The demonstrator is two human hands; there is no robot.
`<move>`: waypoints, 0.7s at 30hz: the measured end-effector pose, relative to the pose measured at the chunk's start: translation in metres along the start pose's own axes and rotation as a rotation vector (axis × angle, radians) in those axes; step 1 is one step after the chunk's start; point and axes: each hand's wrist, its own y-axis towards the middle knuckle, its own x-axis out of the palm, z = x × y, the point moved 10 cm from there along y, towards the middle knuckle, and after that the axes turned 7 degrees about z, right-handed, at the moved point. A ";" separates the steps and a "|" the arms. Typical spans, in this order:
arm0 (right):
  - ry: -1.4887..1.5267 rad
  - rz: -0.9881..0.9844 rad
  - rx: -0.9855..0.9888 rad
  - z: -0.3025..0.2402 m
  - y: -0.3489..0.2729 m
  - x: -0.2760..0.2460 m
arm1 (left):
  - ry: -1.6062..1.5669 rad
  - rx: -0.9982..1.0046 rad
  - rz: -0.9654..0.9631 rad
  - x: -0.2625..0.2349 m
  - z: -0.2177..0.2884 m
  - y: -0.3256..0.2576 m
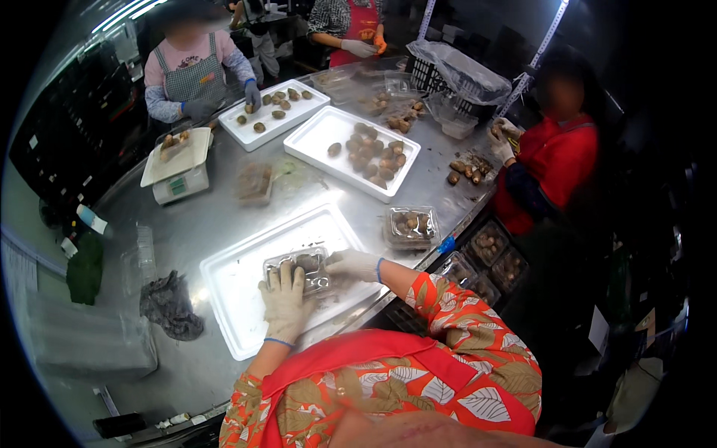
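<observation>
2 gloved hands (317,280) press 1 clear clamshell box (300,270) on 1 white tray (231,287).

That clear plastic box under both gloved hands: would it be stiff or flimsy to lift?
Probably flimsy: the clear plastic box looks thin-walled. The brown lumps inside likely make it bottom-heavy, so it may sag if gripped at one edge. The left hand and right hand press it from both sides.

Both forearms come up from the six o'clock edge, in sleeves of orange cloth printed with pale leaves. The left hand (284,300), in a soiled white glove with a blue cuff, lies palm down, fingers spread and pointing toward twelve o'clock. The right hand (352,265), gloved alike, reaches toward nine o'clock with its fingers curled inward, just beside the left hand's fingertips.
</observation>
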 end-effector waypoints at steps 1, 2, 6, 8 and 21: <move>0.021 0.001 -0.005 0.005 -0.001 -0.002 | -0.003 0.004 -0.004 0.000 0.002 0.000; 0.014 0.001 -0.012 0.013 0.001 -0.004 | -0.006 0.011 -0.004 0.002 0.004 0.001; -0.042 -0.019 -0.098 0.010 0.008 0.008 | 0.025 -0.011 -0.011 0.005 0.000 -0.002; -0.038 -0.021 -0.107 0.008 0.006 0.008 | 0.035 -0.022 -0.024 0.006 -0.001 -0.002; 0.141 -0.176 -0.174 0.050 0.007 0.020 | 0.060 0.010 0.025 -0.005 0.022 0.007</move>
